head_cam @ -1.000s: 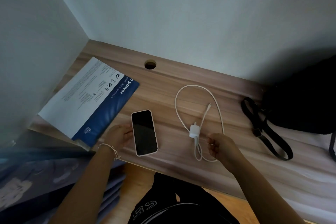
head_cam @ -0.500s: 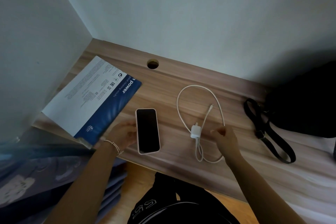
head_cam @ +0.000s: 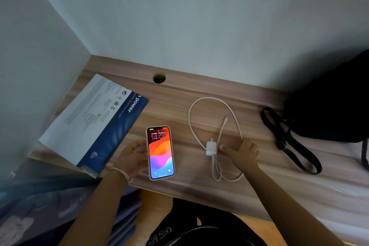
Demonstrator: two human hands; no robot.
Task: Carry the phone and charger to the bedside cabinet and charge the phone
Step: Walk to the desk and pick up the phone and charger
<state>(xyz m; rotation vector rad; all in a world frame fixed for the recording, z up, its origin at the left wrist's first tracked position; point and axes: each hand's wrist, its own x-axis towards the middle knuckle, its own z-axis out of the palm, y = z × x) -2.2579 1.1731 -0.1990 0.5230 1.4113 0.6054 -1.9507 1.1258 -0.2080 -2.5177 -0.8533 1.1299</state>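
Two sets of fingers are down at the front of the desk (head_cam: pixel 199 191), and neither is closed on anything. Those of the left hand (head_cam: pixel 133 156) lie relaxed and slightly bent, their tips against the left edge of the phone (head_cam: pixel 160 153) without wrapping round it. A thin bracelet (head_cam: pixel 122 173) sits on that wrist. The fingers of the right hand (head_cam: pixel 242 153) are stretched out flat, and the forefinger (head_cam: pixel 224 148) points at the charger plug (head_cam: pixel 210 148), its tip just beside it; I cannot tell from here whether it touches.

The phone lies face up near the desk's front edge, its screen lit in orange and purple and showing 14:00. The white plug lies well to its right. From it the white cable (head_cam: pixel 199 102) runs in a wide loop towards the wall and back, passing under the right hand, and makes a smaller loop by the front edge. Its free connector end (head_cam: pixel 226 119) lies inside the wide loop, plugged into nothing.

Further out, a flat blue and white pack (head_cam: pixel 93 122) lies at an angle on the left, its near corner hanging over the desk's edge. A round cable hole (head_cam: pixel 159 77) is cut near the back wall. At the far right sits a black bag (head_cam: pixel 329 110), its strap (head_cam: pixel 289 142) trailing across the wood.
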